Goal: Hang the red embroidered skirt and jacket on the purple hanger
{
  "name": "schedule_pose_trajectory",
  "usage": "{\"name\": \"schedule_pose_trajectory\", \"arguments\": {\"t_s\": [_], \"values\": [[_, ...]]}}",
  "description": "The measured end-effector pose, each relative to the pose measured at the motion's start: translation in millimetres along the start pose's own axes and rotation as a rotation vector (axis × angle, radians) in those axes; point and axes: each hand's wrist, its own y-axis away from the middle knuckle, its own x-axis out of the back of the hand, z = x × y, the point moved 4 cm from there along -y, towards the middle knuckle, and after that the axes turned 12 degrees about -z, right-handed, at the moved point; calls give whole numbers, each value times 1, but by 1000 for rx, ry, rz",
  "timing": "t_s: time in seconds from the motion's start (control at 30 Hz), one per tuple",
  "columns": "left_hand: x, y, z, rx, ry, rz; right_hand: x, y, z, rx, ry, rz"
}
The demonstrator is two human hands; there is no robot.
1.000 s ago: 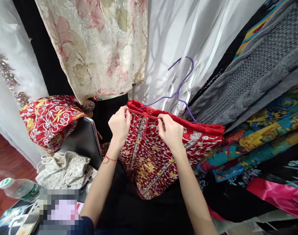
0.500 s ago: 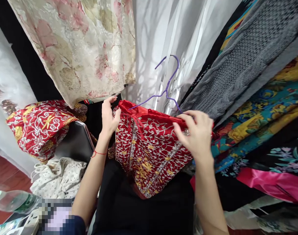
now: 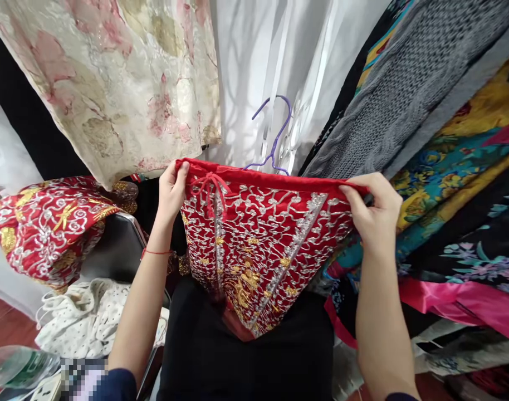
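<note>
A red skirt with silver and gold embroidery is stretched by its waistband between my two hands, its lower part draped over my black-clothed lap. My left hand pinches the waistband's left corner, near a tied red drawstring bow. At the other end, my right hand grips the waistband between thumb and fingers. Behind the waistband stands a purple hanger; its hook and the tops of its shoulders show, while the rest is hidden by the skirt.
A cream floral garment hangs at upper left. Another red embroidered garment lies over a dark chair, above white dotted fabric. A plastic bottle lies lower left. Grey knitwear and patterned clothes hang at right.
My hands have moved apart and closed on the waistband's two ends, and the band is now pulled straight. More of the hanger is covered by the skirt.
</note>
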Motion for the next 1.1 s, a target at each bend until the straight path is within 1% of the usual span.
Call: {"name": "schedule_pose_trajectory", "arguments": {"t_s": [0.03,0.07,0.1,0.17,0.27,0.3,0.37,0.43,0.5,0.57,0.67,0.8,0.93,1.0,1.1], "values": [[3,-2,-1,-12,-13,35,-1,-2,-5,5,-8,64],[5,-2,-4,-11,-31,52,-4,-2,-8,11,-21,94],[7,-2,-10,6,-48,48,-7,-1,-9,17,-40,85],[5,3,-26,79,-50,-26,-16,5,-5,25,-85,-31],[-2,15,-49,185,35,-186,-24,22,12,0,-145,-244],[-4,19,-52,194,60,-209,-24,27,18,-10,-158,-285],[-6,22,-54,175,66,-205,-21,34,26,-15,-168,-310],[-7,21,-50,142,36,-174,-19,34,29,-9,-146,-265],[-8,19,-45,117,-15,-142,-20,31,29,-31,-102,-155],[-11,20,-42,108,-72,-109,-27,30,30,-90,-55,-43],[-15,28,-40,115,-144,-32,-43,33,33,-181,51,51],[-20,44,-35,117,-197,61,-55,41,40,-211,203,99],[-21,52,-29,124,-239,103,-53,46,45,-222,232,114],[-19,55,-27,129,-282,82,-52,45,48,-214,233,95],[-13,61,-23,116,-312,-42,-53,42,53,-215,235,53]]}}
